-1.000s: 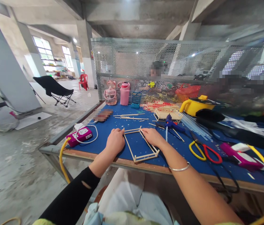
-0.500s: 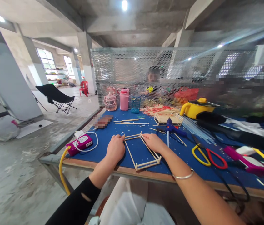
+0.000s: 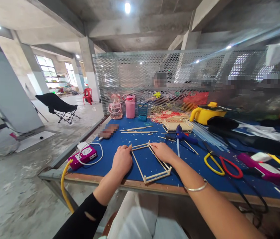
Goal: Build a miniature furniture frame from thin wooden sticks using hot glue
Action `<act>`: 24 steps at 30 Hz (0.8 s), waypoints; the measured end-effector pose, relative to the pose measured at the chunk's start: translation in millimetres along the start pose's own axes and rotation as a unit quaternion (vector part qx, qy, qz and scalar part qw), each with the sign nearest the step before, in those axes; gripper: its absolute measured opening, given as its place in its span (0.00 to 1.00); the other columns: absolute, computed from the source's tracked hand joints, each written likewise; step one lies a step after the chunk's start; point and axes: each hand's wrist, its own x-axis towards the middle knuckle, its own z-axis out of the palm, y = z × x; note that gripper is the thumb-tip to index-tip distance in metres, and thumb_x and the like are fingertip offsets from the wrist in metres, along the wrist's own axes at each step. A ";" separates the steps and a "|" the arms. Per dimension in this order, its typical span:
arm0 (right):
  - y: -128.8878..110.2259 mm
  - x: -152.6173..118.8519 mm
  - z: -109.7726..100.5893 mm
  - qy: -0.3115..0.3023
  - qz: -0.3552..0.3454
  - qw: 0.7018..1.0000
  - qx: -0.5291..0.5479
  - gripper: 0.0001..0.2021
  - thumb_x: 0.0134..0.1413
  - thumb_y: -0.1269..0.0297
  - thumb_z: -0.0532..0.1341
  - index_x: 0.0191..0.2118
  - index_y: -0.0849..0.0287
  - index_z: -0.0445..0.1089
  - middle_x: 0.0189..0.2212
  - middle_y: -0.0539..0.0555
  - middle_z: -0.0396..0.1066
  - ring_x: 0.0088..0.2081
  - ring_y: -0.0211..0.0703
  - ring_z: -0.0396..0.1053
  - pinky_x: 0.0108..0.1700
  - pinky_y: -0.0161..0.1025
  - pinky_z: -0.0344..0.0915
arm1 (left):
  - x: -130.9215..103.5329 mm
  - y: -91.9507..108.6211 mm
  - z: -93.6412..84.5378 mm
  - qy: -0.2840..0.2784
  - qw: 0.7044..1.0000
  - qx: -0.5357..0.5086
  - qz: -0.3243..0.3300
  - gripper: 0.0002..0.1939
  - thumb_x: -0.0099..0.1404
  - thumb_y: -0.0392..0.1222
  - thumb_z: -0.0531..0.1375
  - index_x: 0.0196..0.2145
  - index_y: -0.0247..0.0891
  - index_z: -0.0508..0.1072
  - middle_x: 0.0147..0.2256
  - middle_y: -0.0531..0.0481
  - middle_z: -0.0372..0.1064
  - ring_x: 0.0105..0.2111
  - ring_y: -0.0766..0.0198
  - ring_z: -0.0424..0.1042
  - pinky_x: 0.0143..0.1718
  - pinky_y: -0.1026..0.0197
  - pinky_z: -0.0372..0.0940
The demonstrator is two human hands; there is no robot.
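Observation:
A small four-sided frame of thin wooden sticks (image 3: pixel 157 177) lies on the blue table top (image 3: pixel 120 162) near its front edge, with short posts at its corners. My left hand (image 3: pixel 123 160) is closed at the far left corner, its fingertips pinching the post there. At the far right corner, my right hand (image 3: pixel 161 152) pinches the frame between thumb and fingers. Just right of that hand lies a blue glue gun (image 3: pixel 181 133) with a clear glue stick. Behind it stands a finished-looking stick tray (image 3: pixel 178 126). Loose sticks (image 3: pixel 140 131) lie beyond the frame.
Left on the table are a purple power strip (image 3: pixel 85 156) and a phone-like brown slab (image 3: pixel 109 131). Scissors with yellow and red handles (image 3: pixel 230 167) lie to the right, near a yellow pot (image 3: pixel 208 115). Bottles (image 3: pixel 130 107) stand before a perforated metal screen (image 3: pixel 127 73); a person sits behind it.
The camera view has shifted slightly. Both hands keep their grip on the stick frame's far corners, and the frame has hardly moved.

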 end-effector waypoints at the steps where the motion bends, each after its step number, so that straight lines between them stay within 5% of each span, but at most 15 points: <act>1: -0.4 -0.1 -0.1 0.000 0.001 1.000 -0.001 0.20 0.63 0.65 0.46 0.48 0.59 0.74 0.50 0.57 0.72 0.53 0.45 0.68 0.52 0.34 0.60 | 0.1 -0.3 0.3 -0.001 1.000 -0.001 0.001 0.22 0.63 0.30 0.47 0.51 0.35 0.71 0.42 0.42 0.71 0.44 0.58 0.68 0.51 0.58 0.59; 24: -1.7 -0.7 -1.1 0.000 0.003 1.000 -0.009 0.19 0.63 0.65 0.47 0.47 0.57 0.74 0.48 0.56 0.74 0.51 0.45 0.70 0.49 0.33 0.61 | -1.3 1.6 -3.3 -0.006 1.000 0.013 0.013 0.24 0.62 0.28 0.46 0.53 0.33 0.70 0.42 0.42 0.71 0.44 0.58 0.68 0.52 0.58 0.58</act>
